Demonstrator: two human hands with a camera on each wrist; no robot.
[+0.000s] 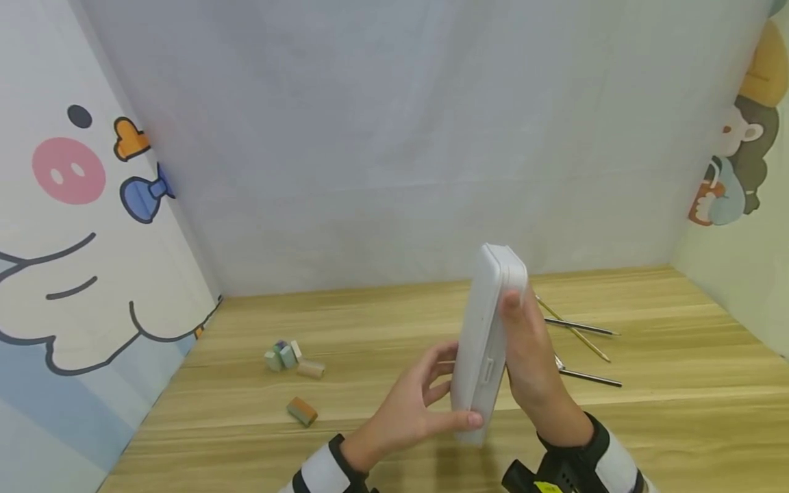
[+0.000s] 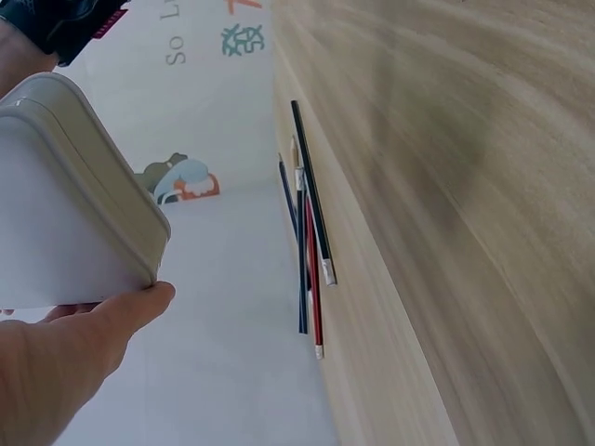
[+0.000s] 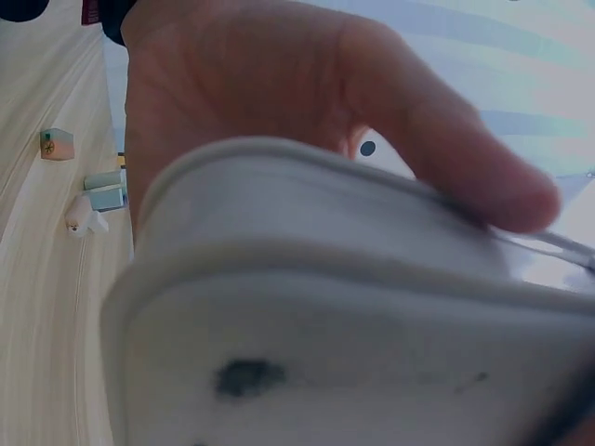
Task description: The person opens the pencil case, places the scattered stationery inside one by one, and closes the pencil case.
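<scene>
A white plastic pencil case [image 1: 477, 342] is held upright and slightly tilted above the table, its lid closed and a small latch on the side facing me. My left hand [image 1: 413, 400] grips its lower left, the thumb lying across the latch side and the fingers against the broad face. On the right, my right hand [image 1: 533, 349] holds the case, thumb pressed to the upper edge; its other fingers are hidden behind the case. The right wrist view shows dark smudges on the white case [image 3: 353, 362] close up.
Several pencils [image 1: 585, 329] lie crossed on the wooden table [image 1: 370, 315] at the right, behind my right hand. At the left are several small coloured blocks [image 1: 286, 356] in a cluster and one orange-and-grey block [image 1: 302, 411] nearer me. Printed walls stand on both sides.
</scene>
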